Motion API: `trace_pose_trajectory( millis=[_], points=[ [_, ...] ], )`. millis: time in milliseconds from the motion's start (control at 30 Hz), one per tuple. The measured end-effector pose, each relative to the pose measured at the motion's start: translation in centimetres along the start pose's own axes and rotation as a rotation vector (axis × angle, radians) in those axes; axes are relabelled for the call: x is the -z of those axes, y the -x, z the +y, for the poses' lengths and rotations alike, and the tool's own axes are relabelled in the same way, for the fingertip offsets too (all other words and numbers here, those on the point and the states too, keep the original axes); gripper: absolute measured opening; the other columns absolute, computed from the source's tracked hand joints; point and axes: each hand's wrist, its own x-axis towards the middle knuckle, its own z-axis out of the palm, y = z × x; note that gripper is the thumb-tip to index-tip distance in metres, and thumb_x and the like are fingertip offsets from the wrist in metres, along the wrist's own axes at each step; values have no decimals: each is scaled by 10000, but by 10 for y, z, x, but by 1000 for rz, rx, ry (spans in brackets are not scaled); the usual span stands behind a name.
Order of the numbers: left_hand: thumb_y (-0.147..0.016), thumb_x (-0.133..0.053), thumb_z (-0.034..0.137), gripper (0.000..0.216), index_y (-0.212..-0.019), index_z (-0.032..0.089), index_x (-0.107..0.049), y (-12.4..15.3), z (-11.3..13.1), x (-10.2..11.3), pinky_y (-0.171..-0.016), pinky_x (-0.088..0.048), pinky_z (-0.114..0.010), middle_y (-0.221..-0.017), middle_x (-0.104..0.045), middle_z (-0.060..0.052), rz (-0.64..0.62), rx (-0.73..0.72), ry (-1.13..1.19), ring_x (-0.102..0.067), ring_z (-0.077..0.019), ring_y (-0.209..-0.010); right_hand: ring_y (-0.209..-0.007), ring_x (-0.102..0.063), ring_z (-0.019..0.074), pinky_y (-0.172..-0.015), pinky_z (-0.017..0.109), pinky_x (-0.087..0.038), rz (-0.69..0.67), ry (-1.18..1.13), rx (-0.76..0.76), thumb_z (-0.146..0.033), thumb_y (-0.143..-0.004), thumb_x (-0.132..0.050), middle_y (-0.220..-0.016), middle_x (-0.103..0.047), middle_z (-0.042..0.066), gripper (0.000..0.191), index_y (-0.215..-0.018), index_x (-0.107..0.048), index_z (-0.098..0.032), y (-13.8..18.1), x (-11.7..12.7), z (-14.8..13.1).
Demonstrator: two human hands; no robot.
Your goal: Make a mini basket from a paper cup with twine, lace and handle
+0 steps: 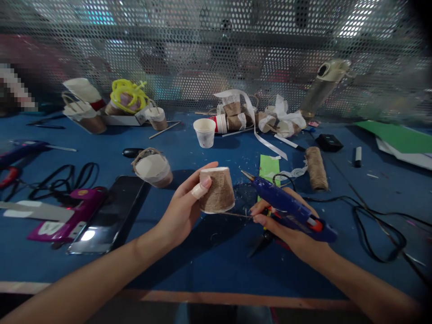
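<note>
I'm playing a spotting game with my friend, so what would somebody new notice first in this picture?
Probably the twine-wrapped cup in the left hand, near the middle, with the big blue glue gun in the right hand beside it. Next, the bright yellow tangle at the back left, in front of the perforated screen, and the green sheet at the far right would likely catch the eye.

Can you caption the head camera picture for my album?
Left hand holds a twine-wrapped cup; right hand, a glue gun and twine.
</note>
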Motion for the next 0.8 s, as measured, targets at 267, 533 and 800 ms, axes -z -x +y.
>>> trace_pose_trajectory(
  millis=[267, 533, 800],
  points=[
    [-847, -766, 389, 495, -1317, 281, -655, 0, -3, 3, -991, -500, -325, -1358, -667, -56, -22, -43, -60, -540, -312, -1323, -867, -721, 193, -811, 315, -586, 74, 22, -6, -250, -847, -756, -863, -732, -2, 73, -854, -683, -258, -2, 3, -4],
    [-871, -748, 372, 503, -1350, 273, -629, 1, -4, 4, -1043, -458, -332, -1389, -651, -49, -29, -51, -127, -511, -303, -1356, -869, -691, 199, -817, 328, -560, 107, 51, -30, -341, -857, -740, -871, -707, 11, 117, -834, -675, -247, -2, 5, -3],
    [-829, -779, 400, 518, -1315, 257, -672, 5, 0, -2, -1054, -465, -389, -1332, -683, -77, -27, 5, -87, -535, -339, -1330, -804, -664, 178, -801, 315, -574, 140, 92, -73, -369, -846, -737, -850, -693, 3, 127, -815, -696, -253, -6, 3, -2]
  ],
)
